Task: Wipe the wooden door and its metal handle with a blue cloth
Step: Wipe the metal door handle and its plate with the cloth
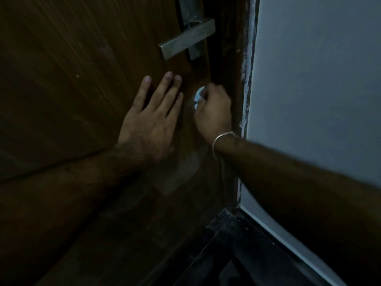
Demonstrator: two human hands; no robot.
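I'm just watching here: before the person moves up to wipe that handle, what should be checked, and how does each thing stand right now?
1. Cloth in hand: ok, the right hand grips it bunched up.
2. Door steadied: ok, the left hand lies flat on it, fingers straight.
3. Path to the handle: ok, nothing lies between cloth and handle.
4. Handle free: ok, no hand touches it.
5. Cloth clean enough: cannot tell, too little shows.
6. Area below the handle wiped: cannot tell, the picture is dim.

Two hands (151, 122), one door (82, 79), one handle (185, 41), seemingly one cloth (199, 98)
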